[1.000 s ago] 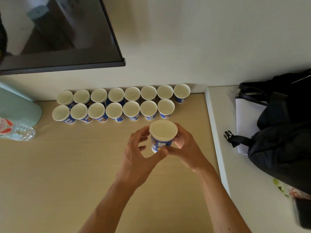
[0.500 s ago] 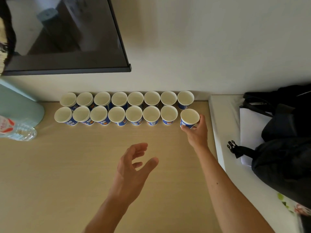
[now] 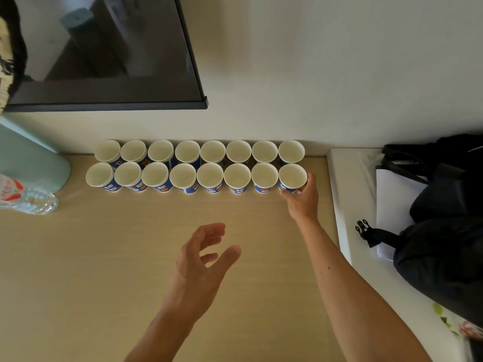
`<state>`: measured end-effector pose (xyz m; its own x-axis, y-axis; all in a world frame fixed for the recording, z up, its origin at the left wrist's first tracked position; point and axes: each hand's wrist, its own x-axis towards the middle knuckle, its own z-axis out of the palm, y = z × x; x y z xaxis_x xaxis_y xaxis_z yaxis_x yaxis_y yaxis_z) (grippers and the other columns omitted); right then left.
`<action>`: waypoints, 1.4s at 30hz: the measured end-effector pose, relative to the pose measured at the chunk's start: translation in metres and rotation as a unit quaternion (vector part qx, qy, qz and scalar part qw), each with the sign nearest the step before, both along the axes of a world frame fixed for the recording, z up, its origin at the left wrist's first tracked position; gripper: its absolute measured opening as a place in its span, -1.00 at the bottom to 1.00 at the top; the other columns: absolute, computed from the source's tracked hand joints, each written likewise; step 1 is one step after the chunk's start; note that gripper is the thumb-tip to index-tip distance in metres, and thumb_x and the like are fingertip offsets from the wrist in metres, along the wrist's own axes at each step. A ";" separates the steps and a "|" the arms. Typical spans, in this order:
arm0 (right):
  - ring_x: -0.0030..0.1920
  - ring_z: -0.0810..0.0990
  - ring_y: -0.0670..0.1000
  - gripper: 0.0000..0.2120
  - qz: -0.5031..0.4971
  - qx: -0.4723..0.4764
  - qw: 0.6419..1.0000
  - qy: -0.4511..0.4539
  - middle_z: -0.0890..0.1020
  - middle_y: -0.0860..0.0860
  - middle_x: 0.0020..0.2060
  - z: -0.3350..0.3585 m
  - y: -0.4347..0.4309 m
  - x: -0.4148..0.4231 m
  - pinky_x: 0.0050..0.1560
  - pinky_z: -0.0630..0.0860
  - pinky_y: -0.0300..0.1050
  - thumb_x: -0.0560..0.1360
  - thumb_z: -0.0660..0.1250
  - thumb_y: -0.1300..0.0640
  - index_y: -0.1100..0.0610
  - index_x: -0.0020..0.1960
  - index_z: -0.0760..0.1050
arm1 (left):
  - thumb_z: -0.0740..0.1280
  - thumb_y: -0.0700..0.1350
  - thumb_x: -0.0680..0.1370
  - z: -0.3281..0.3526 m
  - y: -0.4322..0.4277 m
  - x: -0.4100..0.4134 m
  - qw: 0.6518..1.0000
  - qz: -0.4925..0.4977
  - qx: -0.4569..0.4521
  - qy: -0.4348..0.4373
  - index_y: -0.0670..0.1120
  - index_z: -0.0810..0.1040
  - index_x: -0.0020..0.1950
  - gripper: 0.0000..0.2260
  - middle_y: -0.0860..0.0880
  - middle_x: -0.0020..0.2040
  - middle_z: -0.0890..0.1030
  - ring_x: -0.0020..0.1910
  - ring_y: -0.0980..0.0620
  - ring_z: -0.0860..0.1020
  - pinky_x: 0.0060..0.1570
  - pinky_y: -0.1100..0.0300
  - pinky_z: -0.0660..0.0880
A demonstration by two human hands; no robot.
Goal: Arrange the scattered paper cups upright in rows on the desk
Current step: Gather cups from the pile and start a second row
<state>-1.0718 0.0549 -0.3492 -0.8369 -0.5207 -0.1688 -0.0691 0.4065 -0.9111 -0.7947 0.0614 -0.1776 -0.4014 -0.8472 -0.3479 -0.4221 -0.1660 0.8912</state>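
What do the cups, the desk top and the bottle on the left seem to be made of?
Cups: likely paper; matte white inside, thin rolled rims, blue print outside.
Desk top: pale wood look with fine straight grain, matte; perhaps laminate, perhaps veneer.
Bottle: clear plastic, glossy and ribbed, with a red-and-white label.

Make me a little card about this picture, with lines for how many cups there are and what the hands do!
Back row: eight cups, upright
Front row: eight cups, upright
End cup: right end of the front row, gripped by the right hand
Left hand: open, holds nothing, over the desk
Water bottle: at the desk's left side
Black bag: on the white surface, right of the desk
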 end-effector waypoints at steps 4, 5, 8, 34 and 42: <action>0.17 0.59 -0.06 -0.31 -0.007 -0.016 0.999 -0.028 0.58 -0.05 0.21 0.001 0.002 -0.001 0.22 0.56 -0.08 0.33 0.61 0.21 0.04 0.36 0.38 | 0.48 0.14 0.35 -0.002 0.001 0.002 1.000 0.004 0.003 0.007 0.14 0.59 0.20 -0.57 0.32 0.11 0.64 0.18 0.32 0.57 -0.01 0.33 0.52; 0.20 0.57 -0.08 -0.29 -0.010 -0.021 0.999 -0.039 0.56 -0.04 0.24 0.003 0.005 0.000 0.22 0.53 -0.13 0.34 0.60 0.25 0.07 0.39 0.36 | 0.49 0.18 0.32 -0.002 0.001 0.003 1.000 0.006 0.002 0.009 0.15 0.59 0.20 -0.55 0.32 0.11 0.64 0.19 0.31 0.57 -0.01 0.32 0.52; 0.32 0.48 -0.04 -0.22 -0.046 -0.024 0.997 -0.054 0.48 0.05 0.36 0.010 0.022 0.015 0.29 0.48 -0.06 0.37 0.55 0.32 0.15 0.49 0.29 | 0.46 0.24 0.28 0.000 0.001 0.007 1.000 0.018 0.002 0.012 0.16 0.59 0.19 -0.50 0.31 0.09 0.65 0.19 0.30 0.57 0.01 0.31 0.52; 0.09 0.65 -0.21 -0.64 0.260 -0.154 0.944 -0.131 0.62 0.03 0.18 0.224 0.008 0.417 0.02 0.52 -0.40 0.54 0.42 0.31 0.10 0.29 0.48 | 0.42 0.10 0.39 0.092 0.014 0.272 0.950 0.258 -0.049 0.171 0.06 0.61 0.14 -0.65 0.15 0.09 0.67 0.11 0.19 0.62 -0.04 0.34 0.51; 0.02 0.66 -0.24 -0.65 0.316 -0.143 0.930 -0.124 0.63 0.01 0.15 0.243 0.017 0.561 0.17 0.55 -0.13 0.53 0.44 0.29 0.05 0.26 0.48 | 0.39 0.24 0.29 0.114 0.023 0.418 0.910 0.336 -0.077 0.231 0.04 0.63 0.10 -0.54 0.09 0.07 0.67 0.02 0.15 0.62 -0.05 0.29 0.49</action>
